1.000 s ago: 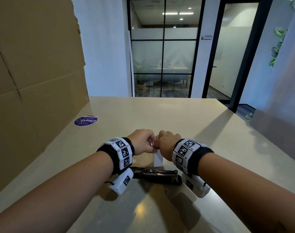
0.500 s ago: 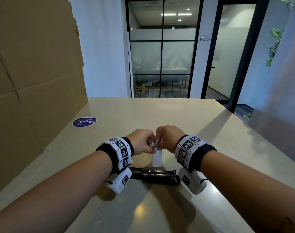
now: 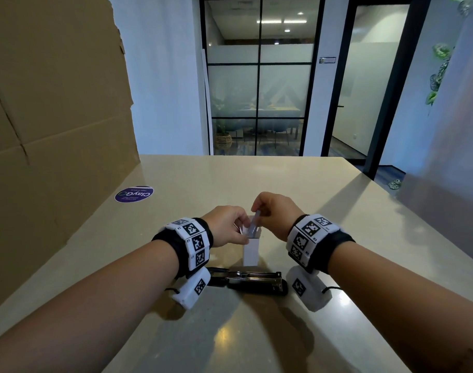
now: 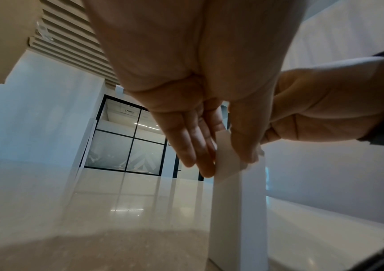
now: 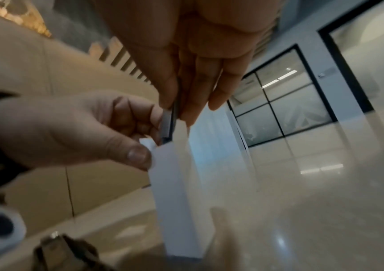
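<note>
Two hands: both meet over one small box; each wrist wears a black strap set with white square-coded tiles.
Left hand point(image 3: 227, 228): its grip is closed in a pinch on the box's upper end, with the thumb pressed on the near face and the fingers laid fairly straight along the far face.
Right hand point(image 3: 277, 213): its grip is closed on the staple strip, with thumb and fingertips pinching the strip's upper part from above.
Box point(image 3: 251, 252): white card, tall and narrow, square-cornered, with smooth matt faces. It stands upright on the counter, about midway between the left and right edges and nearer the near edge than the far one. Its top is open, with small flaps standing up.
Staple strip point(image 5: 168, 124): a thin, straight bar of grey metal with a dull sheen. Its lower end sits in the box's open mouth, slightly tilted.
Stapler point(image 3: 251, 281): long, low and black, with a bright metal rail showing on top. It lies flat between the box and the near edge, lengthwise along that edge.
Counter point(image 3: 230, 335): a pale beige slab, polished enough to mirror the ceiling lights.
Sticker point(image 3: 134, 194): round, flat and purple with white lettering, close to the left edge beyond the hands.
Cardboard sheet point(image 3: 55, 117): brown, creased and ragged along its top; it stands along the left edge.
</note>
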The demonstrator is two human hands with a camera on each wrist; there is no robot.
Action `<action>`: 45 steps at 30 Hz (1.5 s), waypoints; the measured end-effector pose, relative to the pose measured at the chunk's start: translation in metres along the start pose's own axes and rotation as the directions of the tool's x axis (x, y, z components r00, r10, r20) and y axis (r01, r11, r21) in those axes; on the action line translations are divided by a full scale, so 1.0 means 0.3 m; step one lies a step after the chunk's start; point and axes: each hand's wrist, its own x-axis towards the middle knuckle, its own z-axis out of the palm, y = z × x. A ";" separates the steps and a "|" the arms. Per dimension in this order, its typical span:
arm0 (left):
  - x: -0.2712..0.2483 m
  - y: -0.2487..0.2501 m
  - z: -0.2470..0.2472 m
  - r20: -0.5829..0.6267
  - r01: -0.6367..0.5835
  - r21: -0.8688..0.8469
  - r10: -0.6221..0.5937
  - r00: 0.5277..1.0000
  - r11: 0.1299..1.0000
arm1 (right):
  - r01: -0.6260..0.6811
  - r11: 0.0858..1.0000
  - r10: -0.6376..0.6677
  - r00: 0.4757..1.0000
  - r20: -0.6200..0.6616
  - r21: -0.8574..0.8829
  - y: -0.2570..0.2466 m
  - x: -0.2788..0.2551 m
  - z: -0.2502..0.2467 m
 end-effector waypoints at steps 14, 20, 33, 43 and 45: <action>0.005 -0.013 -0.003 0.004 -0.005 -0.018 0.005 1.000 1.000 | 0.070 0.983 -0.048 0.990 0.130 -0.168 -0.032 -0.028 -0.008; 0.009 -0.012 -0.002 0.002 -0.024 -0.009 0.024 1.000 1.000 | 0.096 0.981 -0.075 0.989 0.127 -0.170 -0.032 -0.025 0.001; 0.008 -0.014 -0.011 0.016 -0.021 0.003 0.021 1.000 1.000 | 0.088 0.983 -0.071 0.991 0.114 -0.159 -0.038 -0.018 -0.023; 0.005 -0.016 -0.012 0.012 -0.032 0.013 0.032 0.999 0.999 | 0.014 0.996 -0.008 0.998 0.059 -0.094 -0.024 0.004 -0.038; 0.003 -0.017 -0.012 0.008 -0.027 0.007 0.027 1.000 1.000 | 0.031 0.992 -0.020 0.996 0.088 -0.123 -0.024 0.001 -0.034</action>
